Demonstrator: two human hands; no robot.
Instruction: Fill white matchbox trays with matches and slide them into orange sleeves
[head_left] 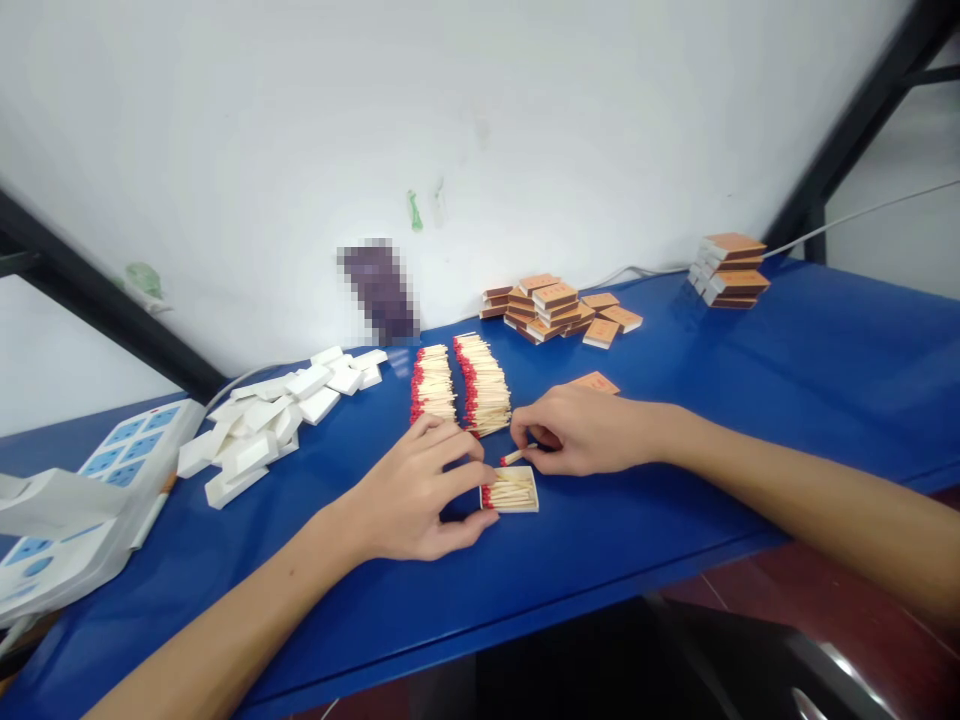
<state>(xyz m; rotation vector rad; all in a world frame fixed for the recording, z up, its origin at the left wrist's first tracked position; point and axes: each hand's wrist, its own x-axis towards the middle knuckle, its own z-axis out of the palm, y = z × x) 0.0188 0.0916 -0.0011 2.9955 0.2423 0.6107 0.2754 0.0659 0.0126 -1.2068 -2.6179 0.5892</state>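
A small white tray (537, 497) filled with red-tipped matches lies on the blue table (420, 620). My left hand (424, 488) grips the tray's left end between thumb and fingers. Just above the tray's upper edge, my right hand (566, 432) pinches matches (514, 458), their red tips pointing left; how many is unclear. Behind my hands lie two long rows of matches, the left row (433, 380) and the right row (482, 380). An orange matchbox cover (598, 382) is partly hidden behind my right hand.
White empty trays (259, 420) are heaped at the left, beside a white power strip (124, 460). Orange matchboxes (553, 297) are piled at the back, with another stack (731, 272) at the back right. A blurred dark object (382, 290) leans on the wall.
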